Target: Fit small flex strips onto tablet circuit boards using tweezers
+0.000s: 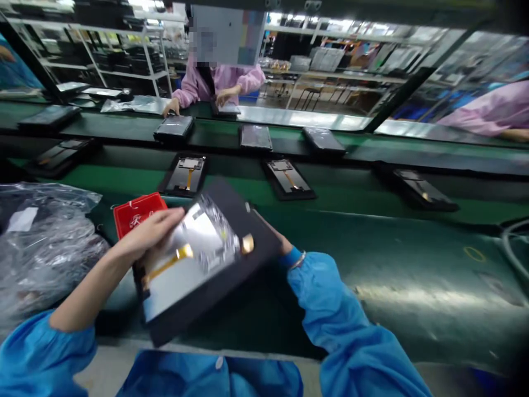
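Note:
A black tray (264, 242), tilted and blurred by motion, is held up in front of me above the green bench. On it lies an opened phone or tablet screen assembly (173, 286) with a silver back, a circuit board and an orange ribbon cable. My left hand (155, 229) grips the upper left side, its fingers at the assembly's edge. Around the tray's right side is my right hand (280, 237), its fingers mostly hidden behind it. A red card (138, 209) with white print lies just beyond my left hand.
Clear plastic bags (49, 248) are heaped at left. On the green belt (231, 176) ahead lie several similar trays, such as a tray (289, 179). Farther back, a person in a pink sleeve (250, 80) touches a device (173, 128). A yellow rubber band (474, 253) and grey cable (512, 248) lie right.

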`<state>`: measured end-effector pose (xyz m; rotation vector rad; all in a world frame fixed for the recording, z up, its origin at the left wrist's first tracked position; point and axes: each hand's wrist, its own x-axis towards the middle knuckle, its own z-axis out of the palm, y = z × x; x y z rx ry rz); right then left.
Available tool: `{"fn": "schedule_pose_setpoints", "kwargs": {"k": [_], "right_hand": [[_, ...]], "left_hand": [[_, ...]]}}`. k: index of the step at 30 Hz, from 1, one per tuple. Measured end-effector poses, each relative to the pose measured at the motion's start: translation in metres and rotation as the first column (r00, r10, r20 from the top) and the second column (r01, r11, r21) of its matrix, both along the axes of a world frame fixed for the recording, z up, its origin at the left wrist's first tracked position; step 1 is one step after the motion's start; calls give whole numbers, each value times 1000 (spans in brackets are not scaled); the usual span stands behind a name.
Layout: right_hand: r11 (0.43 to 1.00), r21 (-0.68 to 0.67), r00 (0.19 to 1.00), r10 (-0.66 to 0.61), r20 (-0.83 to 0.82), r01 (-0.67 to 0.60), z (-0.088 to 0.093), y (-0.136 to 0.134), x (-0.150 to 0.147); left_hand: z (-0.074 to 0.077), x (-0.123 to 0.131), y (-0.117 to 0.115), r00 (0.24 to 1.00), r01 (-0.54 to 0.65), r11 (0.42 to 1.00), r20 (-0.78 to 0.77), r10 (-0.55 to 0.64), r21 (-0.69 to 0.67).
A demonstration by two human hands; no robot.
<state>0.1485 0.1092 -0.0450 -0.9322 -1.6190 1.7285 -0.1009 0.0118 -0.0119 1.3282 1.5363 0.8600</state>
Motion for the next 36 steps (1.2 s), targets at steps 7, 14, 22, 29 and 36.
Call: {"fn": "schedule_pose_setpoints", "kwargs": {"k": [7, 14, 22, 29, 36], "right_hand": [[911, 343, 936, 108, 335, -228, -31, 11, -59], [895, 366, 905, 88, 415, -255, -40, 23, -67], [936, 284, 965, 150, 218, -209, -14, -10, -37], [971, -215, 992, 89, -95, -107, -3, -58, -27], [962, -269, 998, 38, -55, -52, -1, -74, -19]], "left_hand": [[-62, 39, -55, 809, 464, 881, -361, -463, -91], [-75, 54, -66, 719, 551, 833, -538, -440, 56], [-51, 41, -40, 889, 246, 899, -453, -60, 363], [-39, 56, -32, 983, 47, 837, -173, 58, 546], [-32, 65, -44, 998, -25, 810, -28, 50, 586]]}}
